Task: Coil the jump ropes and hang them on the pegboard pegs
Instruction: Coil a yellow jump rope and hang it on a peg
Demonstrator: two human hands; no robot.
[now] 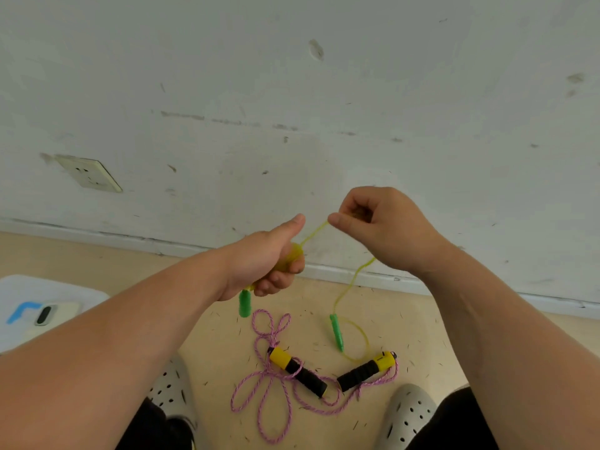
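- Wall (pixel 324 76): scuffed white, rising behind the pink jump rope (pixel 269 381); no pegboard is in view.
- Pink jump rope: loose loops on the floor between my shoes, with black-and-yellow handles; not yet coiled.
- Left hand (pixel 266 264): raised above the pink rope, towards its left; my fingers curl round a small bundle of yellow loops, thumb out straight.
- Right hand (pixel 380 222): raised above the pink rope, towards its right; thumb and curled fingers pinch the yellow jump rope (pixel 313 230), taut between my hands.
- Green handles: one (pixel 245 303) hangs just under my left fist; the other (pixel 336 331) trails beside the pink rope's right handle. I cannot tell whether it rests on the floor.
- Step in hand, as I judge it: lay each turn the same size over the bundle and let the cord slide through the pinch under light tension, so the trailing handle clears the pink rope.
- Writing: none legible; the blue mark on the white item (pixel 48 287) far left of the pink rope forms no readable word.
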